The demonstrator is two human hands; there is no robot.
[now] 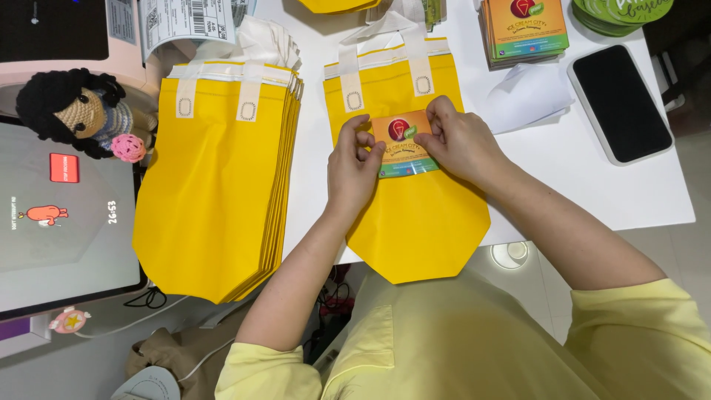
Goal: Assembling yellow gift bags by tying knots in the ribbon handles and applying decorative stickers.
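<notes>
At far left, a tablet screen [59,222] lies lit, with a crocheted doll [78,111] resting at its upper edge. Next to it sits a stack of yellow bags [215,200], white handles pointing away from the person, edges roughly aligned. At centre, a single yellow bag [415,222] lies flat on the white tabletop [592,192], its lower end overhanging the near edge. The left hand [352,167] pinches the left edge of an orange label card [402,144] between thumb and fingers; the right hand [459,141] pinches its right edge likewise. The card rests against the upper face of the single bag. Further right: a pile of matching cards [522,30], crumpled white paper [527,96], and a dark phone [621,102], screen off.
</notes>
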